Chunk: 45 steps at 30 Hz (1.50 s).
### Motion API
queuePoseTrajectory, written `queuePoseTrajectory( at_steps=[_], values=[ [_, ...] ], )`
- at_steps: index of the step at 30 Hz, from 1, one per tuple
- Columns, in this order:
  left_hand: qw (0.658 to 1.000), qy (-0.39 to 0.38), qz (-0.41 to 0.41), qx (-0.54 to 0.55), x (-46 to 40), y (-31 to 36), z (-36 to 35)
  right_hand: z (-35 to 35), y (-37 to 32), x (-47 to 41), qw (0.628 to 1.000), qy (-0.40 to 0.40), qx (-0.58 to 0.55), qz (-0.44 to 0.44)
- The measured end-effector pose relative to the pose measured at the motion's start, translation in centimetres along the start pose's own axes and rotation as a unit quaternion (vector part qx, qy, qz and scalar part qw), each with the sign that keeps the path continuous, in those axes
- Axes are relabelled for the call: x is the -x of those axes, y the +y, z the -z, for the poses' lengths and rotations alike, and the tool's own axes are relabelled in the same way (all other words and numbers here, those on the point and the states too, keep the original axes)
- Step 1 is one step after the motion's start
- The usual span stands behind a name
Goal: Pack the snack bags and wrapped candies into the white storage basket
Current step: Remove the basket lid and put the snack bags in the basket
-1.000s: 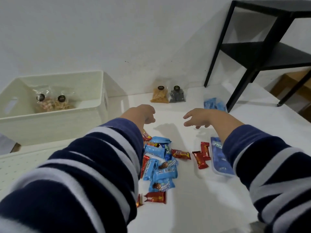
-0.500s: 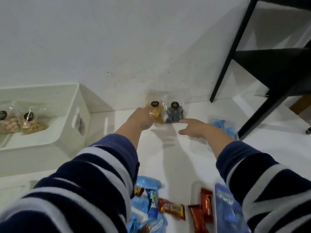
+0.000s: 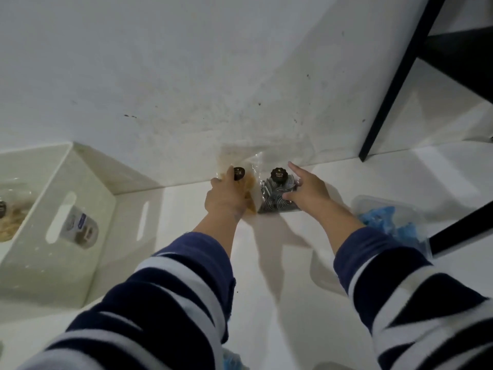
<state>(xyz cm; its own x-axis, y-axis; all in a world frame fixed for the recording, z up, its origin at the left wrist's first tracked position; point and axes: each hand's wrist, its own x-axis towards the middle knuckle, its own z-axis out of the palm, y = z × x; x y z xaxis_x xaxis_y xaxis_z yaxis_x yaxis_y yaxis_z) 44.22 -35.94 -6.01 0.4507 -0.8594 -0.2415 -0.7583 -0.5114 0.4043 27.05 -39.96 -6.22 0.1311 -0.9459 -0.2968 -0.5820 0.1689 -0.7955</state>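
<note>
Both bags stood against the wall, ahead of you: your left hand (image 3: 225, 197) gripped the tan snack bag (image 3: 246, 188), your right hand (image 3: 306, 189) spread wide on the dark snack bag (image 3: 277, 198).

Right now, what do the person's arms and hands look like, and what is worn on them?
Both arms wear long sleeves in dark navy with broad white stripes running across them. The left hand and right hand are bare: no gloves, rings or watch show. The cuffs end above the wrists, leaving the forearms uncovered.
</note>
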Motion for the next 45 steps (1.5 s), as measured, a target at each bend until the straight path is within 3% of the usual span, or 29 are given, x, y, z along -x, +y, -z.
queuePoseTrajectory(
  at_steps=[5,11,15,27,36,45],
  values=[
    [0.999,0.011,0.028,0.015,1.1,-0.8,-1.0,-0.3,0.5,0.4,1.0,0.014,-0.013,-0.004],
    [0.983,0.061,0.043,0.165,4.9,-3.1,-1.4,-1.4,0.6,3.6,0.996,0.044,-0.083,-0.001],
    [0.978,0.087,0.041,0.184,6.9,-4.7,0.1,-1.5,-1.5,6.4,0.995,0.053,-0.083,0.028],
    [0.957,0.2,-0.073,0.199,17.2,-13.1,19.9,-4.7,-18.3,21.4,0.979,0.085,-0.07,0.171],
    [0.945,0.243,-0.051,0.214,25.3,-27.2,29.9,-14.5,-26.9,33.4,0.973,0.082,-0.007,0.218],
    [0.945,0.231,-0.007,0.23,23.9,-36.1,33.8,-22.9,-32.5,34.8,0.963,0.104,0.107,0.224]
  ],
)
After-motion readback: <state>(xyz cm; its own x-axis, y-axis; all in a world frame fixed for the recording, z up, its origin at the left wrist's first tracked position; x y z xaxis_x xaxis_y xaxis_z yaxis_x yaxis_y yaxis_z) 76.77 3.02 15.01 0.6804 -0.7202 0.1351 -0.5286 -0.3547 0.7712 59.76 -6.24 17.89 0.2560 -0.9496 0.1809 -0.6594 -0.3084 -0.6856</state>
